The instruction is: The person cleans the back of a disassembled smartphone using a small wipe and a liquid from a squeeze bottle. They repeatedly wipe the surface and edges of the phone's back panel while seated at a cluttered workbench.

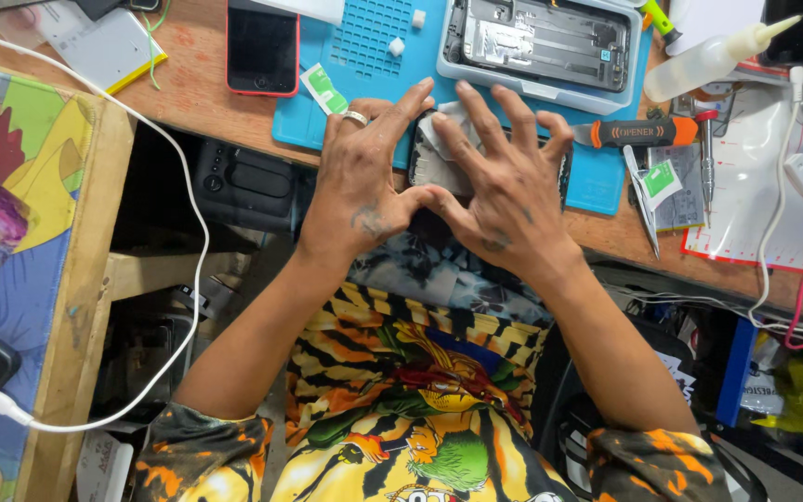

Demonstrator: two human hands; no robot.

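Here, both your hands sit on one phone [431,158] at the near edge of the blue mat [364,56], thumbs meeting low on it. Left hand [360,191]: fingers spread and curled over the phone's left edge, ring on one finger. Right hand [504,191]: fingers splayed across the top, pressing a white cloth [439,130] down on the phone's face. So both sets of fingers are clamped on the phone, the grip looking like a two-sided brace to keep it from sliding while the cloth bears on it. The phone's far side is hidden under your right hand.

The mat lies on the wooden tabletop [197,112], probably as a non-slip work surface. Just beyond your fingers, an opened phone frame [541,42] rests in a pale tray at the mat's far end, well within reach. An orange-handled opener tool [638,132] lies just right of your right hand, with tweezers [641,200] near it. A squeeze bottle [713,58] lies tilted farther right. A red-cased phone [262,46] lies face up left of the mat. A white cable [192,232] runs down off the tabletop on the left.
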